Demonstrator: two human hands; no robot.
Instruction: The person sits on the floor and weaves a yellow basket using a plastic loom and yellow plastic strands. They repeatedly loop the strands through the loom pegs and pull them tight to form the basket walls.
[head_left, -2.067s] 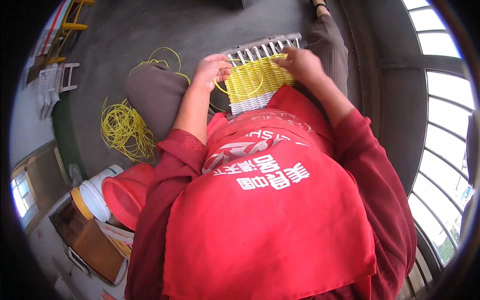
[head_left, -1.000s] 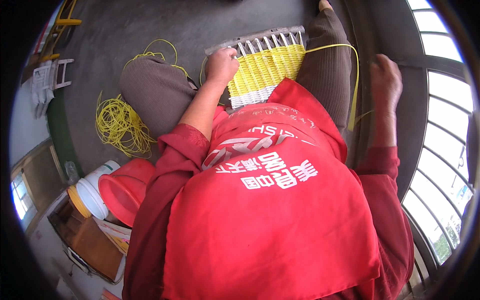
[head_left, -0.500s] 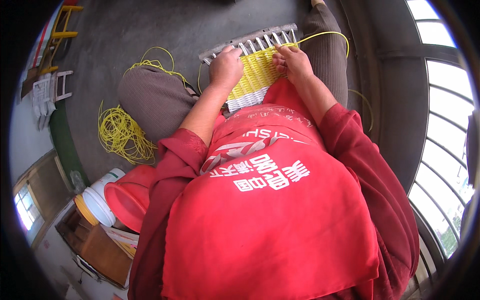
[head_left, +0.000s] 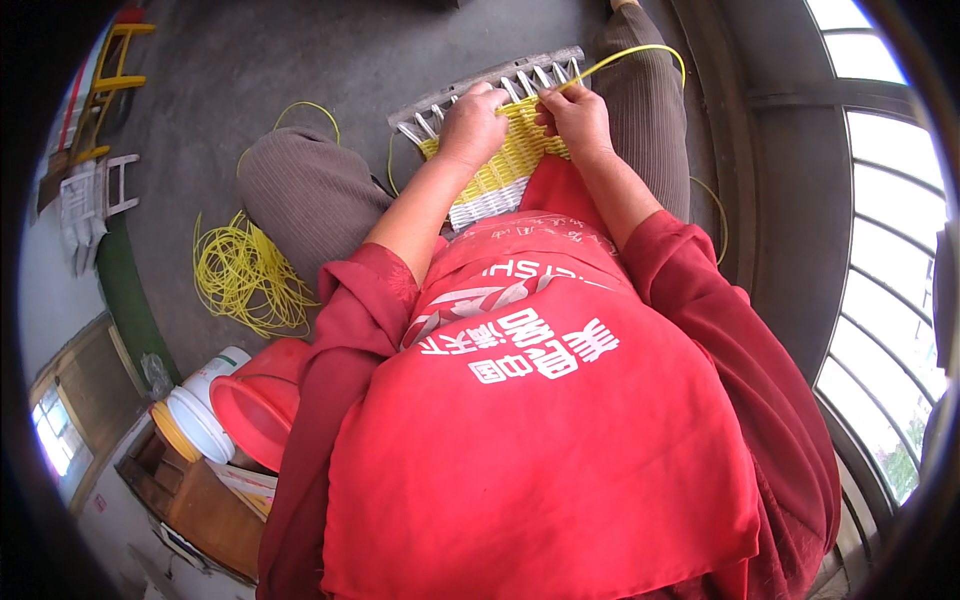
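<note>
Apron: a red apron point(head_left: 540, 440) is filling the near view and hiding the person's lap and the woven panel's near edge.
Woven panel: a yellow and white woven panel point(head_left: 497, 172) is lying across the knees, its grey ribs sticking out at the far edge.
Left hand: the left hand point(head_left: 472, 127) is pressing down on the weave, fingers curled; its fingertips are hidden.
Right hand: the right hand point(head_left: 577, 118) is pinching the yellow cord point(head_left: 640, 52), which is looping over the right knee.
Floor: a loose cord coil point(head_left: 245, 277) is lying on the floor by the left knee.
</note>
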